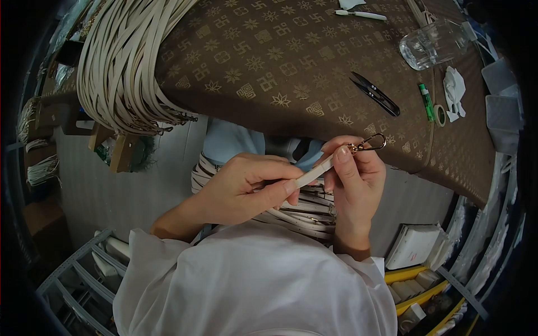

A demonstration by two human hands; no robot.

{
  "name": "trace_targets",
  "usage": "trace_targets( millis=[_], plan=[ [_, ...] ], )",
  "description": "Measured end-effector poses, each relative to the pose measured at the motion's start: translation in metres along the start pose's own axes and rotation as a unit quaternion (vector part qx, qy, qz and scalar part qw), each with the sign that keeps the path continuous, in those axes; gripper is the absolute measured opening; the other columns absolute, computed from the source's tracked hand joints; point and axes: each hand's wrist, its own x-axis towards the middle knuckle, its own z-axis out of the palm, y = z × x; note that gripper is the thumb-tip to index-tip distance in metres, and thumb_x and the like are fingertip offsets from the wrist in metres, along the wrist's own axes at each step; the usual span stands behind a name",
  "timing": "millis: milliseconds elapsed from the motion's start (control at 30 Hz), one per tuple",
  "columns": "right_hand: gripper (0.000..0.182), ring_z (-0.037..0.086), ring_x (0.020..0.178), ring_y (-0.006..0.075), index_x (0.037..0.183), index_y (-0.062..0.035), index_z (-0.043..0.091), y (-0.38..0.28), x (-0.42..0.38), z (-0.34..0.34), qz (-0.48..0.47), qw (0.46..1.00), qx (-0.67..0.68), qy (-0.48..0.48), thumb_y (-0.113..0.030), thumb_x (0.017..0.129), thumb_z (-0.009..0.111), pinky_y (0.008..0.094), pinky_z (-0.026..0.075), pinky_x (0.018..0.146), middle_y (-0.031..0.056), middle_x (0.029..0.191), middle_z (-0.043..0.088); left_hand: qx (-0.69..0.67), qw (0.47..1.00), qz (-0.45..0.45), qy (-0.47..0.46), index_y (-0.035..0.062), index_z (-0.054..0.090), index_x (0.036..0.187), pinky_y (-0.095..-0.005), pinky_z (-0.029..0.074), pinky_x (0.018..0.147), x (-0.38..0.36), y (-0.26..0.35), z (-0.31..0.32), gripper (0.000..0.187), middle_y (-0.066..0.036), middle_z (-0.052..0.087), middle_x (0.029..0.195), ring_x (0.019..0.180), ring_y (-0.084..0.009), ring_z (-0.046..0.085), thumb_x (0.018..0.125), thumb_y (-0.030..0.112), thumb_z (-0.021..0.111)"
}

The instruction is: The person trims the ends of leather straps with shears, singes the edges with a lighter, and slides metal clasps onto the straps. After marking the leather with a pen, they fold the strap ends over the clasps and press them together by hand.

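A cream strap (315, 172) stretches between my two hands, above my lap. My left hand (246, 187) pinches it between thumb and fingers. At the strap's end, my right hand (357, 185) grips it close to a gold-coloured snap hook (374, 142), which sticks out past the thumb and fingertips. Below the hands, a bundle of similar cream straps (305, 215) with metal fittings lies across my lap, partly hidden by my hands and shirt.
A patterned brown cloth (235, 61) covers the table; a thick bundle of cream straps (120, 61) hangs over its left side. On it lie black thread snips (375, 94), a green marker (426, 102), a tape roll (440, 116), crumpled tissue (454, 92) and a clear jar (431, 47).
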Motion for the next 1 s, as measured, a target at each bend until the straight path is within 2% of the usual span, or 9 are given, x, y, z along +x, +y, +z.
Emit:
trace_targets(
  millis=[167,267,400,467,567,700,833,900,1000],
  plan=[
    [0.020,0.049,0.054,0.0049,0.093,0.0030,0.057,-0.006,0.011,-0.004,0.018,0.998,-0.058,-0.028,-0.015,0.085,0.053,0.0171,0.039,0.048,0.0047,0.076,0.058,-0.038,0.991,-0.100,0.084,-0.0025,0.061,0.088,-0.0157,0.037,0.049,-0.001,0.011,-0.002,0.016,-0.002,0.055,0.066,0.056,-0.0036,0.046,0.085,0.007,0.048],
    [0.019,0.049,0.060,0.0051,0.095,0.0020,0.058,-0.013,0.023,-0.016,-0.095,0.968,-0.229,0.021,-0.013,0.085,0.053,0.0169,0.040,0.054,0.0040,0.072,0.056,-0.054,0.982,-0.071,0.168,-0.0029,0.061,0.086,-0.0153,0.036,0.048,0.003,0.007,-0.008,0.018,-0.002,0.054,0.065,0.055,-0.0029,0.044,0.086,0.010,0.048],
    [0.014,0.051,0.060,0.0092,0.090,0.0027,0.059,-0.024,0.058,-0.045,-0.257,0.851,-0.444,0.115,-0.008,0.080,0.057,0.0205,0.041,0.054,0.0055,0.072,0.056,-0.099,0.974,-0.065,0.192,-0.0039,0.060,0.087,-0.0193,0.036,0.050,0.007,0.008,-0.007,0.027,-0.002,0.052,0.063,0.054,-0.0055,0.042,0.089,0.018,0.045],
    [0.014,0.052,0.067,0.0224,0.083,0.0006,0.059,-0.025,0.071,-0.058,-0.320,0.730,-0.581,0.167,-0.008,0.073,0.062,0.0309,0.042,0.060,0.0097,0.073,0.055,-0.149,0.974,-0.049,0.166,-0.0042,0.058,0.092,-0.0198,0.035,0.051,0.009,0.003,-0.008,0.027,-0.002,0.052,0.066,0.056,-0.0063,0.042,0.090,0.018,0.043],
    [0.016,0.051,0.072,0.0261,0.084,0.0000,0.058,-0.024,0.075,-0.065,-0.276,0.674,-0.668,0.154,-0.007,0.071,0.063,0.0350,0.041,0.066,0.0115,0.078,0.055,-0.238,0.963,-0.032,0.120,-0.0047,0.054,0.102,-0.0200,0.035,0.054,0.009,0.002,-0.007,0.028,-0.003,0.052,0.074,0.061,-0.0071,0.042,0.091,0.017,0.041],
    [0.015,0.051,0.070,0.0249,0.086,0.0013,0.057,-0.027,0.067,-0.060,-0.144,0.773,-0.596,0.161,-0.006,0.073,0.061,0.0329,0.042,0.064,0.0112,0.077,0.052,-0.277,0.955,-0.033,0.097,-0.0070,0.046,0.114,-0.0209,0.035,0.056,0.007,0.007,-0.004,0.031,-0.004,0.050,0.084,0.066,-0.0092,0.043,0.091,0.012,0.037],
    [0.012,0.052,0.068,0.0233,0.086,0.0024,0.055,-0.015,0.052,-0.052,-0.228,0.773,-0.570,0.157,-0.004,0.076,0.058,0.0298,0.043,0.062,0.0124,0.077,0.053,-0.262,0.960,-0.033,0.091,-0.0092,0.044,0.115,-0.0224,0.035,0.055,0.006,0.010,-0.003,0.033,-0.007,0.049,0.085,0.066,-0.0114,0.044,0.088,0.007,0.036],
    [0.012,0.053,0.065,0.0223,0.089,0.0027,0.055,-0.010,0.035,-0.029,-0.216,0.925,-0.267,0.161,-0.002,0.078,0.055,0.0280,0.043,0.057,0.0145,0.077,0.054,-0.250,0.962,-0.037,0.099,-0.0093,0.045,0.115,-0.0227,0.035,0.055,0.006,0.013,-0.002,0.032,-0.007,0.049,0.085,0.066,-0.0117,0.044,0.088,0.006,0.035],
    [0.018,0.053,0.062,0.0208,0.094,0.0036,0.055,-0.006,0.013,-0.016,-0.283,0.864,-0.409,0.071,-0.001,0.077,0.054,0.0275,0.043,0.053,0.0143,0.077,0.054,-0.235,0.967,-0.028,0.099,-0.0095,0.045,0.114,-0.0230,0.035,0.054,0.005,0.011,-0.001,0.031,-0.009,0.049,0.090,0.067,-0.0123,0.045,0.087,0.004,0.035]
  ],
)
